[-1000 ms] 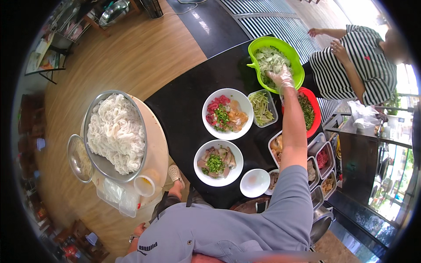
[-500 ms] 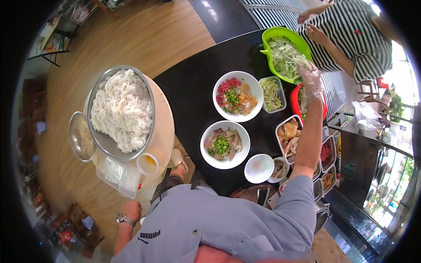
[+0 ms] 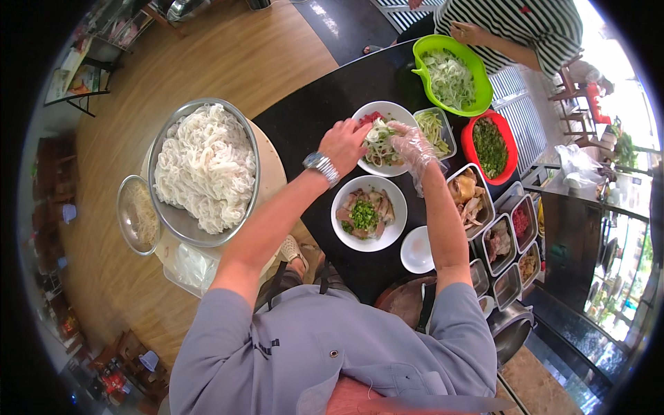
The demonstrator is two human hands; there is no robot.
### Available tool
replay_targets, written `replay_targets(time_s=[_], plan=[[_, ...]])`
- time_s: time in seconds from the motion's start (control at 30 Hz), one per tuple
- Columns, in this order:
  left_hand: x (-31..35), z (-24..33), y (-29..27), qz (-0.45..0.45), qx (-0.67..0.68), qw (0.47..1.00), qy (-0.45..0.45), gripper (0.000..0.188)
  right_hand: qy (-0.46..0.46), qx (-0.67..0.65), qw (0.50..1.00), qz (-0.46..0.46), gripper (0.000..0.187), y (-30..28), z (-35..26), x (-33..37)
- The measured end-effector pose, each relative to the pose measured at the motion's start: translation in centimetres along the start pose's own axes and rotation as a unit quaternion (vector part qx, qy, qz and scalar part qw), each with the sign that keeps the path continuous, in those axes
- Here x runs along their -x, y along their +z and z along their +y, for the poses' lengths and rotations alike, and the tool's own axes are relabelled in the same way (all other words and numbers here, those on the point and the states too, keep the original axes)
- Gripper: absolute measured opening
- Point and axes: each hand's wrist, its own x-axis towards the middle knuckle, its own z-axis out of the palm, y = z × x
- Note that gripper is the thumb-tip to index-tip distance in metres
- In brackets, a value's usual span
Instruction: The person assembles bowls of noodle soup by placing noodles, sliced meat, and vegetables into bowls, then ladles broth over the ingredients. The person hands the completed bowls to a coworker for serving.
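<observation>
Hands are meeting over the far white bowl (image 3: 382, 138) on the black bench (image 3: 325, 104). The left hand (image 3: 344, 144), bare and with a watch at the wrist, is gripping the bowl's near-left rim with curled fingers. The right hand (image 3: 413, 146), in a clear plastic glove, is hovering over the bowl with fingers bunched, pinching pale shredded onion onto the filling. A second white bowl (image 3: 369, 212) with meat and chopped greens is sitting just nearer. A green bowl (image 3: 452, 75) of shredded onion is lying beyond, and a steel basin of white noodles (image 3: 203, 169) is resting at left.
</observation>
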Motion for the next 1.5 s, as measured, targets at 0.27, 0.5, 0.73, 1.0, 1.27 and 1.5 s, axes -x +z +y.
replay_targets(time_s=[0.27, 0.5, 0.73, 1.0, 1.27, 1.5], plan=[[-4.3, -0.4, 5.1, 0.036, -0.127, 0.988, 0.074, 0.030, -0.009, -0.080, 0.990, 0.117, 0.050, -0.4, 4.3, -1.4], [-5.3, 0.2, 3.6, -0.041, -0.174, 0.982, 0.053, 0.016, -0.020, -0.037, 0.992, 0.118, 0.034, -3.3, 1.8, 1.3], [-5.7, 0.1, 2.8, -0.120, -0.166, 0.978, 0.045, 0.016, -0.084, -0.226, 0.967, 0.082, 0.026, -5.9, -3.9, 11.7], [-0.7, 0.1, 0.0, -0.093, -0.116, 0.989, -0.010, 0.032, -0.009, -0.182, 0.978, -0.099, 0.040, 2.0, 0.5, 17.2], [8.7, 3.5, 0.2, -0.085, 0.017, 0.992, 0.091, 0.029, 0.066, 0.004, 0.997, 0.036, 0.036, 4.4, 4.0, 17.7], [12.7, 4.3, 5.0, -0.162, -0.054, 0.974, 0.148, 0.013, 0.049, -0.189, 0.980, 0.033, 0.025, 2.9, 0.4, 19.9]])
